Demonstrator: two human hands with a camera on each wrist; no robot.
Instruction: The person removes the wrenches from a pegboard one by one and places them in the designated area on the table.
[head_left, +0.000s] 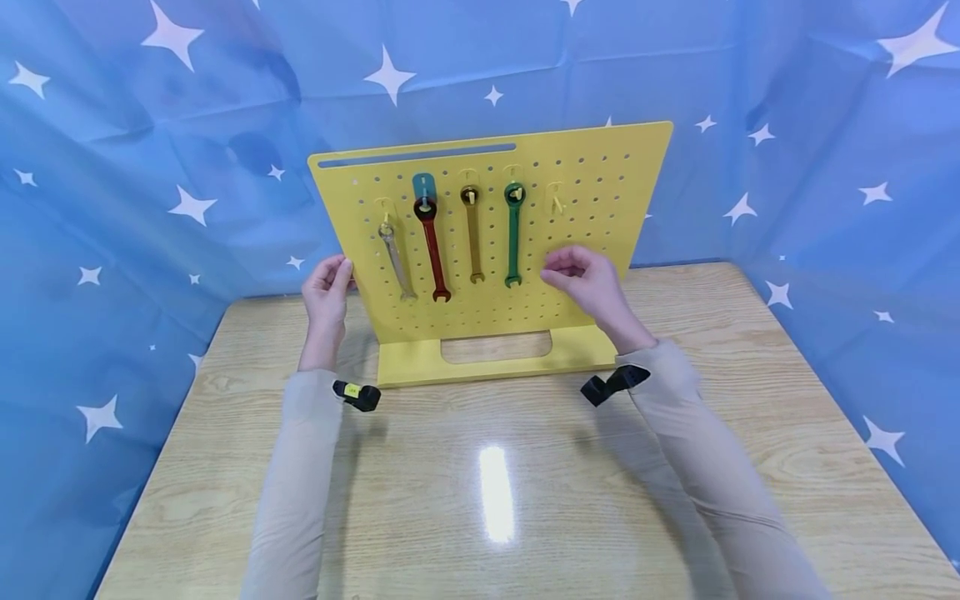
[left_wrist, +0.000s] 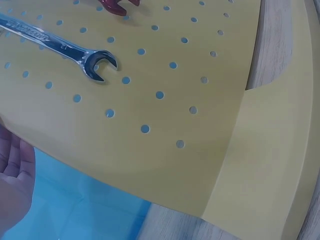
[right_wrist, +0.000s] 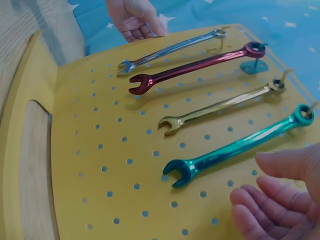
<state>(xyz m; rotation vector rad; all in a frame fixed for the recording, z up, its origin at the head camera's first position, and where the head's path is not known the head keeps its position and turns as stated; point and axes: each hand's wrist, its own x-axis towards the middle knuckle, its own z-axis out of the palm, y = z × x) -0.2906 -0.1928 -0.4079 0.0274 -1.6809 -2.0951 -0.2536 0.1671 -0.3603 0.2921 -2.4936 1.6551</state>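
Note:
A yellow pegboard stands tilted on its base. Combination wrenches hang on its hooks by their ring ends: from the left, a silver wrench, a red wrench, a gold wrench and a green wrench. At the board's left edge my left hand grips it, thumb near the front face and fingers partly hidden behind. My right hand hovers before the board, to the right of the green wrench, its fingers loosely bent and holding nothing; the right wrist view shows it apart from that wrench.
Right of the green wrench, a bare yellow hook sticks out. The red wrench's hook has a blue backplate. The board's base has a cutout and rests on a wooden table. Behind hangs a blue star-patterned cloth.

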